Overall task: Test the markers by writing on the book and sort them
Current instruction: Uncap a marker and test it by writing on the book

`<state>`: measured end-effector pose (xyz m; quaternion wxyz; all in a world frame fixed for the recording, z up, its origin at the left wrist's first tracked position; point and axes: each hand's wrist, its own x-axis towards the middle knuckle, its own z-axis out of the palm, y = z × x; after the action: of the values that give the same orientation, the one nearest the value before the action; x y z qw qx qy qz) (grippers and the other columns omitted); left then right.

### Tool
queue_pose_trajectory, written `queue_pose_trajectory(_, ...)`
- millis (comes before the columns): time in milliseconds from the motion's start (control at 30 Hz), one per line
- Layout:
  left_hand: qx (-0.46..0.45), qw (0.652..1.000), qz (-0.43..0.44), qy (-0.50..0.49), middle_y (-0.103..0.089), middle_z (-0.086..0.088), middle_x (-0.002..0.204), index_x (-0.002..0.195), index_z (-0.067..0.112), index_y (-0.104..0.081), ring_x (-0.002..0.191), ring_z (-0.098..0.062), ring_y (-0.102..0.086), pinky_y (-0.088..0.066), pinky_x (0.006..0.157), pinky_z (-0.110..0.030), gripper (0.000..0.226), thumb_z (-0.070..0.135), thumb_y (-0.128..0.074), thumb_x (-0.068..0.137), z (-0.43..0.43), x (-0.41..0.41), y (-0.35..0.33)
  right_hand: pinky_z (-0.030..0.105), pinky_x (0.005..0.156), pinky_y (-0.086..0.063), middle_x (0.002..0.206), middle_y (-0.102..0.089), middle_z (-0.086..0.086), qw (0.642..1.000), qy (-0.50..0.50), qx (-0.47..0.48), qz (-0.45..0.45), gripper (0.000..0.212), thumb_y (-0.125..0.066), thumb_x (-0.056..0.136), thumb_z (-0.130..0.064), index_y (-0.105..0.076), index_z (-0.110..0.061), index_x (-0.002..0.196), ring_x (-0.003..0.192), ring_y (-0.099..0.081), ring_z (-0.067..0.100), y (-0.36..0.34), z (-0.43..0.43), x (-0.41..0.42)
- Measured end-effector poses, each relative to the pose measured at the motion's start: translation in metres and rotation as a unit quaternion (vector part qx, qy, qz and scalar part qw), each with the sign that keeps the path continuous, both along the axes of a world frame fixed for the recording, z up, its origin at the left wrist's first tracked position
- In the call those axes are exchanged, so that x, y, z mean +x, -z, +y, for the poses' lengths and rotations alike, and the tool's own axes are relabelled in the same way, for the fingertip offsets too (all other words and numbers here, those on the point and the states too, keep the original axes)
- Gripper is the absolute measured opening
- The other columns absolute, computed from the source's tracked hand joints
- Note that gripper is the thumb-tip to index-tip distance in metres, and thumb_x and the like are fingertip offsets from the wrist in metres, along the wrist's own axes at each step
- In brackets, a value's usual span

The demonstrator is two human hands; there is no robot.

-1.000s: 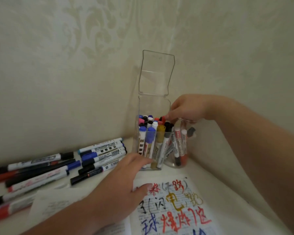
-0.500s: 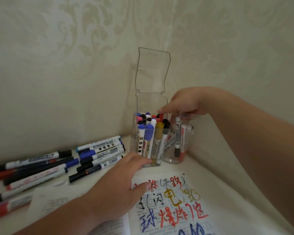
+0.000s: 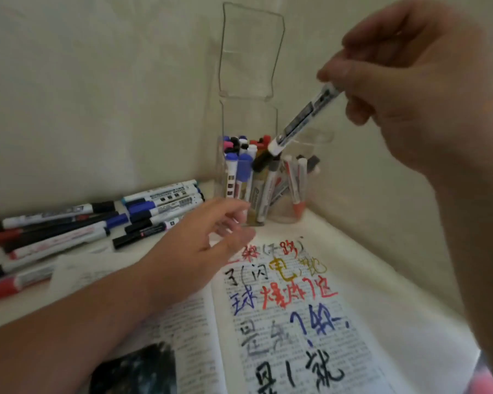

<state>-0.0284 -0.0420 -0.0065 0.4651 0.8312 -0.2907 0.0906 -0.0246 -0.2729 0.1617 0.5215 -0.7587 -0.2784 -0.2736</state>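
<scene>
My right hand [image 3: 404, 89] pinches a white marker with a black cap [image 3: 293, 129], lifted at a slant above the containers, cap end down. A clear square box [image 3: 231, 177] with its lid flipped up stands in the corner, packed with upright markers. Beside it sits a round clear jar [image 3: 293, 194] with several markers. An open book [image 3: 285, 317] lies in front, its right page covered in coloured handwriting. My left hand [image 3: 199, 245] hovers over the book's top edge, fingers loosely spread, holding nothing.
Several markers [image 3: 77, 223] lie in a loose row on the white surface at the left, against the wall. Patterned walls meet in a corner right behind the box. A dark printed picture [image 3: 134, 371] shows on the book's left page.
My right hand has pulled a white marker up out of the containers and raised it toward me. The left hand lifted slightly off the book. The camera moved closer.
</scene>
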Motion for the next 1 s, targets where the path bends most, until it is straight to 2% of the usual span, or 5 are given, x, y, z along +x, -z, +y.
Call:
queue_pose_trajectory(200, 0.055, 0.998, -0.010, 0.017, -0.067, 0.007, 0.082, 0.086, 0.028, -0.068, 0.078, -0.011, -0.065, -0.052, 0.072, -0.034, 0.029, 0.051, -0.051, 0.092, -0.001, -0.001, 0.003, 0.026, 0.045, -0.047, 0.077, -0.074, 0.007, 0.979, -0.098, 0.132, 0.122, 0.021, -0.076, 0.080, 0.007, -0.065, -0.009, 0.086, 0.049, -0.058, 0.015, 0.095, 0.016, -0.011)
queue_pose_trajectory(467, 0.024, 0.999, 0.028, 0.029, -0.066, 0.008, 0.083, 0.110, 0.042, -0.056, 0.074, -0.010, -0.064, -0.051, 0.070, -0.023, 0.020, 0.048, -0.048, 0.092, -0.006, -0.003, 0.010, 0.028, 0.050, -0.050, 0.087, -0.074, 0.012, 0.941, -0.128, 0.260, 0.173, 0.022, -0.071, 0.084, 0.010, -0.062, -0.003, 0.099, 0.057, -0.059, 0.021, 0.140, 0.030, -0.014)
queue_pose_trajectory(700, 0.036, 0.994, -0.013, 0.099, -0.039, 0.039, 0.147, 0.131, 0.036, -0.050, 0.127, 0.015, -0.046, -0.035, 0.097, -0.002, 0.032, 0.030, -0.042, 0.101, -0.016, -0.012, -0.001, 0.024, 0.069, -0.054, 0.079, -0.072, -0.007, 0.963, -0.086, 0.055, 0.248, 0.014, -0.073, 0.091, -0.008, -0.071, -0.012, 0.104, 0.070, -0.068, 0.006, 0.162, 0.029, -0.017)
queue_pose_trajectory(833, 0.029, 0.994, -0.005, 0.105, -0.041, 0.039, 0.146, 0.131, 0.036, -0.053, 0.129, 0.015, -0.046, -0.035, 0.098, -0.002, 0.032, 0.031, -0.044, 0.100, -0.014, -0.011, -0.001, 0.048, 0.097, -0.057, 0.101, -0.078, 0.002, 0.968, -0.064, 0.029, 0.240, 0.020, -0.075, 0.091, -0.019, -0.077, -0.016, 0.111, 0.103, -0.072, 0.021, 0.160, 0.028, -0.019)
queue_pose_trajectory(1000, 0.042, 0.995, 0.008, 0.085, -0.061, 0.027, 0.132, 0.139, 0.042, -0.050, 0.121, 0.009, -0.056, -0.043, 0.098, -0.011, 0.039, 0.040, -0.046, 0.100, -0.014, -0.012, -0.001, 0.019, 0.071, -0.054, 0.086, -0.070, -0.012, 0.967, -0.100, 0.051, 0.230, 0.031, -0.076, 0.083, -0.024, -0.076, -0.008, 0.110, 0.079, -0.069, 0.003, 0.153, 0.021, -0.025)
